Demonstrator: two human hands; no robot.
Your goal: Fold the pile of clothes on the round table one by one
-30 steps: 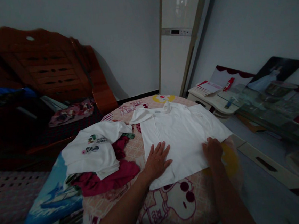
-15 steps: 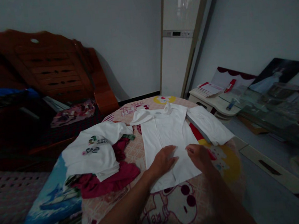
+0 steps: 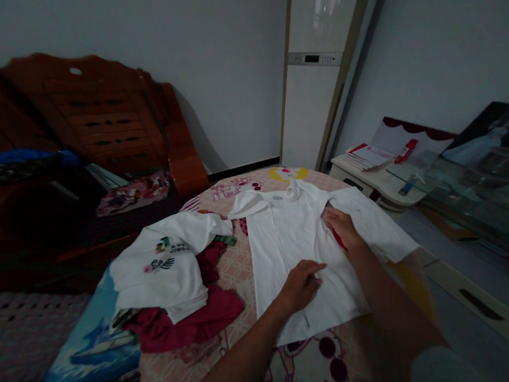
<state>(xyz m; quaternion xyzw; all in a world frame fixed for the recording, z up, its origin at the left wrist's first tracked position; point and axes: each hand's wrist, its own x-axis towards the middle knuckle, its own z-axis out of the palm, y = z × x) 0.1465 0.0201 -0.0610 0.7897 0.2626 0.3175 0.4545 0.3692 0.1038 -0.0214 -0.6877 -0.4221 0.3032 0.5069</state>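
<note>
A white shirt [image 3: 285, 242] lies spread on the table, its collar toward the far side. My left hand [image 3: 302, 285] rests on the lower middle of the shirt, index finger stretched out and the other fingers loosely bent, holding nothing. At the shirt's right side, just below the shoulder, my right hand [image 3: 340, 224] has its fingers closed on the fabric edge. More white cloth [image 3: 371, 222] extends beyond it to the right; whether it belongs to the same shirt I cannot tell. A strip of red shows beside my right hand.
The round table wears a pink patterned cloth [image 3: 236, 317]. On its left are a white printed top [image 3: 158, 265] and a dark red garment [image 3: 190, 321]. A wooden sofa [image 3: 106, 126] stands behind left, a tall white cabinet unit [image 3: 307, 109] behind, a glass-topped cabinet [image 3: 437, 199] at right.
My right hand has moved from the shirt's lower middle up to its right edge. My left hand stays low on the shirt. The white cloth at right lies more spread out. The view has shifted slightly.
</note>
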